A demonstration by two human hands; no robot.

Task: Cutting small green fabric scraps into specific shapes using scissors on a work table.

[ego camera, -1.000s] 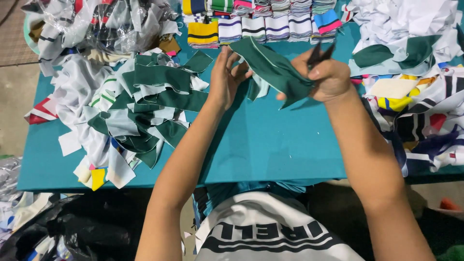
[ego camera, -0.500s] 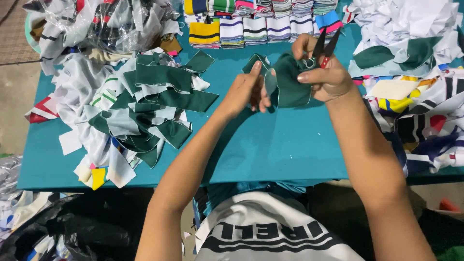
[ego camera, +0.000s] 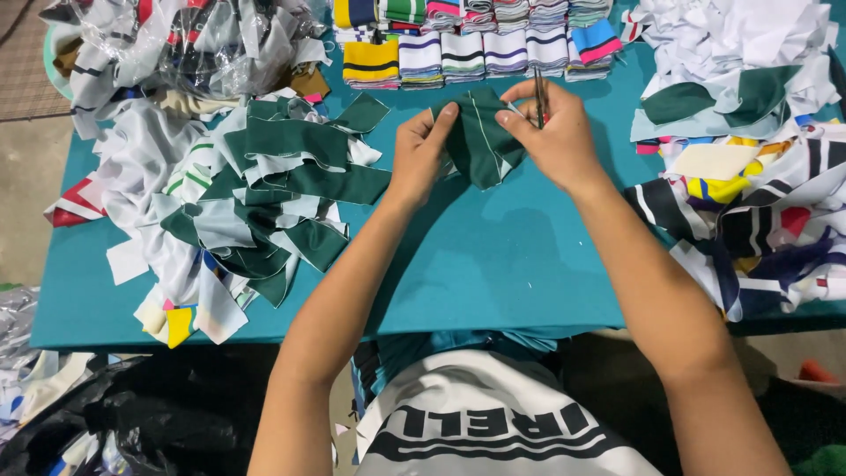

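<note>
My left hand (ego camera: 421, 148) pinches the left edge of a dark green fabric piece (ego camera: 478, 139) with a thin white stripe, held just above the teal table (ego camera: 493, 264). My right hand (ego camera: 555, 132) grips the same piece on its right side and also holds a small pair of scissors (ego camera: 538, 99), blades pointing up and away from me. The fabric is folded between both hands.
A heap of green and white fabric scraps (ego camera: 256, 194) lies at left. Folded striped knit bands (ego camera: 467, 44) line the far edge. White, green and patterned cloth piles (ego camera: 749, 150) fill the right. A plastic-wrapped bundle (ego camera: 176, 44) sits far left. Black bags (ego camera: 132, 414) lie below the table.
Both hands have drawn closer together and toward the middle, folding the long green strip into a compact piece. The scissors now point upright.
</note>
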